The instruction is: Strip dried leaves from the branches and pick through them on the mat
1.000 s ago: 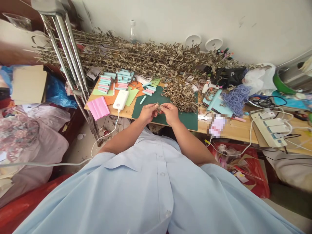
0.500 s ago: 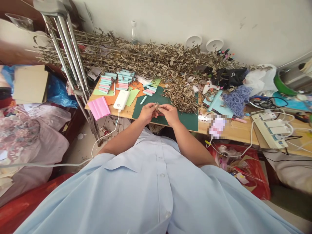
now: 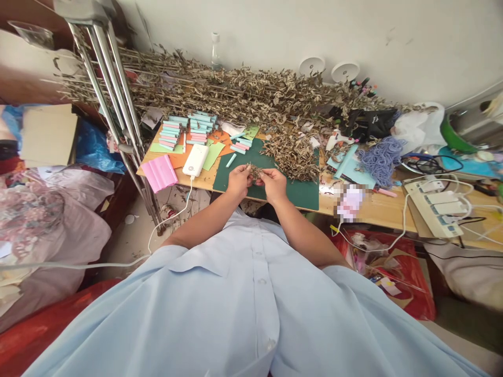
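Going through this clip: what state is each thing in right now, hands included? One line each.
Left hand: fingers closed on the small leaf bunch
Right hand: fingers pinching the same bunch
Small leaf bunch: dried, held between both hands
Leaf pile: dried, loosely heaped
Green mat: flat, partly covered
White device: lying flat, cable plugged in
Pink paper: creased
Purple-blue yarn: loosely tangled
Bottle: upright, capped

The 2 forearms angle inward; left hand and right hand sit close, fingers pinched.
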{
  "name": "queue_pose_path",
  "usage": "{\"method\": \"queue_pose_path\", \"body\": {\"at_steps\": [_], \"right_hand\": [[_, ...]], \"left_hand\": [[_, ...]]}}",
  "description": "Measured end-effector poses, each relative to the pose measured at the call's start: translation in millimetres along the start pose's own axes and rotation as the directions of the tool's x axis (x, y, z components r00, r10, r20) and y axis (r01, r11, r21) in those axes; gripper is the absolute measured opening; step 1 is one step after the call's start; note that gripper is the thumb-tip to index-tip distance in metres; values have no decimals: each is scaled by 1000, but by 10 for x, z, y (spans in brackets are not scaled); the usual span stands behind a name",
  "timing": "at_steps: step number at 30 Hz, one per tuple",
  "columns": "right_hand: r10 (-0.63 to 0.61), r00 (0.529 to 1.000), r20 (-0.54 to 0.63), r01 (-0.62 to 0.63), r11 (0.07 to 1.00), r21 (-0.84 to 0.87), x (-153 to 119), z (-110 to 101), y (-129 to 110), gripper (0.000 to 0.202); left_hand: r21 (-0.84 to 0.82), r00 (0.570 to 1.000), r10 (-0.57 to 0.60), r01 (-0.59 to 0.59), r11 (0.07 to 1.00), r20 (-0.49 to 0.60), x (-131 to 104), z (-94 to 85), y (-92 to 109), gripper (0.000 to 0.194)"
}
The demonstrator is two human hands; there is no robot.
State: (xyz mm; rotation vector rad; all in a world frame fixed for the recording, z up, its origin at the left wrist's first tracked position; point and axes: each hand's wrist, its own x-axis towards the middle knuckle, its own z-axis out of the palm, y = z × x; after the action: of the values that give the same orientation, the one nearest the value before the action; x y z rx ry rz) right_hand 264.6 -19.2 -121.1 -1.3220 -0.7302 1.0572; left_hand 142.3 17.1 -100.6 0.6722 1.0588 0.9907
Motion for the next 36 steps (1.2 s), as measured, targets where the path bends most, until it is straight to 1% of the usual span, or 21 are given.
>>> {"method": "queue_pose_path", "body": {"at_steps": [1, 2, 3, 4, 6, 7, 9, 10, 12, 13, 15, 17, 18, 20, 22, 24, 26, 28, 30, 33, 36], "right_hand": [[33, 999, -5, -32, 997, 69, 14, -16, -21, 29], [52, 999, -4, -51, 992, 119, 30, -38, -42, 31], [57, 998, 1, -57, 988, 145, 49, -62, -60, 32], [47, 999, 6, -47, 988, 145, 67, -86, -74, 33], [-12, 1000, 10, 11, 997, 78, 103, -126, -88, 33], [-50, 999, 18, 49, 999, 18, 118, -142, -88, 34], [-138, 989, 59, 145, 979, -142, 140, -173, -79, 33], [-186, 978, 93, 204, 950, -236, 146, -190, -71, 30], [-277, 944, 180, 328, 846, -420, 151, -234, -54, 20], [-307, 925, 224, 379, 780, -498, 150, -260, -46, 17], [-326, 901, 287, 434, 660, -614, 147, -311, -34, 16], [-318, 896, 310, 443, 587, -678, 144, -356, -32, 17], [-314, 895, 316, 444, 572, -689, 144, -375, -35, 18], [-306, 895, 325, 446, 581, -681, 149, -404, -50, 20], [-289, 906, 308, 422, 616, -665, 163, -429, -69, 21], [-264, 924, 276, 382, 634, -672, 181, -451, -85, 21], [-249, 926, 283, 377, 606, -701, 195, -468, -95, 20], [-230, 911, 342, 412, 542, -733, 196, -475, -98, 19], [-195, 892, 407, 449, 478, -755, 182, -473, -101, 22], [-142, 869, 474, 486, 424, -764, 150, -474, -123, 22], [-106, 856, 506, 500, 419, -758, 129, -514, -171, 22]], "left_hand": [[-44, 999, -32, 33, 998, 11, 15, -8, 14, 17], [-53, 999, -35, 36, 998, 22, 32, -20, 24, 18], [-26, 999, -17, 18, 1000, 30, 46, -35, 31, 18], [33, 999, 1, -2, 999, 43, 58, -51, 34, 17], [219, 995, 78, -88, 972, 55, 71, -82, 29, 12], [334, 989, 124, -144, 931, 79, 73, -96, 23, 10], [555, 967, 186, -251, 793, 171, 72, -122, 12, 14], [640, 953, 199, -300, 708, 226, 71, -134, 9, 19], [746, 924, 210, -383, 545, 320, 74, -157, 11, 28], [774, 912, 215, -410, 484, 348, 79, -168, 16, 31], [801, 895, 226, -446, 400, 385, 96, -190, 32, 31], [817, 884, 232, -464, 341, 405, 119, -213, 53, 25], [828, 884, 238, -463, 317, 403, 131, -225, 64, 22], [851, 890, 251, -443, 283, 380, 150, -253, 81, 22], [869, 899, 259, -417, 264, 353, 162, -282, 88, 29], [875, 890, 273, -428, 227, 365, 167, -308, 81, 37], [863, 861, 297, -474, 174, 413, 169, -326, 60, 45], [832, 818, 314, -540, 128, 483, 173, -333, 33, 51], [791, 769, 304, -608, 75, 562, 179, -326, 8, 46], [717, 693, 227, -696, -39, 684, 191, -311, -6, 29], [644, 625, 162, -755, -124, 764, 204, -336, 5, 30]]}}
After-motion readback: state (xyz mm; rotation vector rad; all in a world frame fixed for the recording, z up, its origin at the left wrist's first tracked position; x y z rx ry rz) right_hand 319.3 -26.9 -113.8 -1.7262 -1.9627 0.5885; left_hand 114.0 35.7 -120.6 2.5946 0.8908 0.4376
